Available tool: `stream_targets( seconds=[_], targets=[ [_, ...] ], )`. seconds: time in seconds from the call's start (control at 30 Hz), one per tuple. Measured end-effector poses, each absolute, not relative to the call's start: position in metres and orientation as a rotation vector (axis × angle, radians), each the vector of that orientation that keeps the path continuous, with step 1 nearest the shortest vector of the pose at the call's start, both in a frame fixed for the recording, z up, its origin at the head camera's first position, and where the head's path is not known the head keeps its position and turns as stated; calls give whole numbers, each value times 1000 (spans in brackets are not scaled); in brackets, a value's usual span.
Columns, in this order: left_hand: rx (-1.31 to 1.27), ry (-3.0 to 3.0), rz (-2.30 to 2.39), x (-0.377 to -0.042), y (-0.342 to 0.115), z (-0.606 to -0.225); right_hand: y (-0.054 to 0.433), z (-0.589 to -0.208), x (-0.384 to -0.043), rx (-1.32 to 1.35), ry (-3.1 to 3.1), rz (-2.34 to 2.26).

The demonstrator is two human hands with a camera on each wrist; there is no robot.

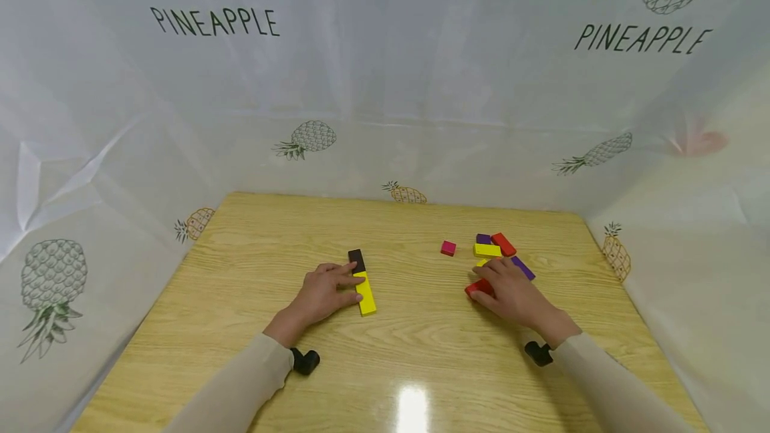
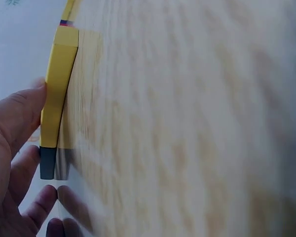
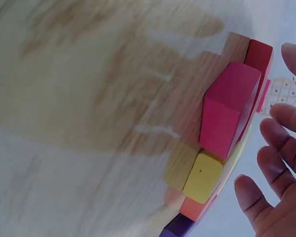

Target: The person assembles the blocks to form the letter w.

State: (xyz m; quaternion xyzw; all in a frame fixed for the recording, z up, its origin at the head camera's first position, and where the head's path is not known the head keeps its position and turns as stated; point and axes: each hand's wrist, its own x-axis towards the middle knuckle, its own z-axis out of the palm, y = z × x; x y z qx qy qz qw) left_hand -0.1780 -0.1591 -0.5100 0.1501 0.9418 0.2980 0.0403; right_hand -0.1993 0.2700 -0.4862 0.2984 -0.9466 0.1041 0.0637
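On the left of the table, in the head view, a black block (image 1: 356, 258) and a longer yellow block (image 1: 365, 303) lie end to end. My left hand (image 1: 321, 297) rests its fingertips on them from the left side. The left wrist view shows the thumb against the yellow block (image 2: 59, 94), close to the dark end block (image 2: 48, 164). My right hand (image 1: 511, 291) is over the group of blocks on the right, fingers loosely bent and spread. A red block (image 1: 477, 288) lies by its thumb. In the right wrist view, a gap separates the fingers from the pinkish-red block (image 3: 222, 113).
Around the right hand lie another yellow block (image 1: 487, 250), a red block (image 1: 504, 244), a purple block (image 1: 524, 268) and a short dark purple block (image 1: 483, 239). A small magenta block (image 1: 448, 248) sits apart. A pineapple-printed curtain (image 1: 373, 72) surrounds the wooden table (image 1: 409, 353).
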Motion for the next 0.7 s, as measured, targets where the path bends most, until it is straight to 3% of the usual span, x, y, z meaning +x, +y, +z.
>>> stream_targets(
  seconds=[0.7],
  targets=[
    [447, 2875, 964, -177, -157, -508, 223, -485, -260, 749, -2896, 236]
  ],
)
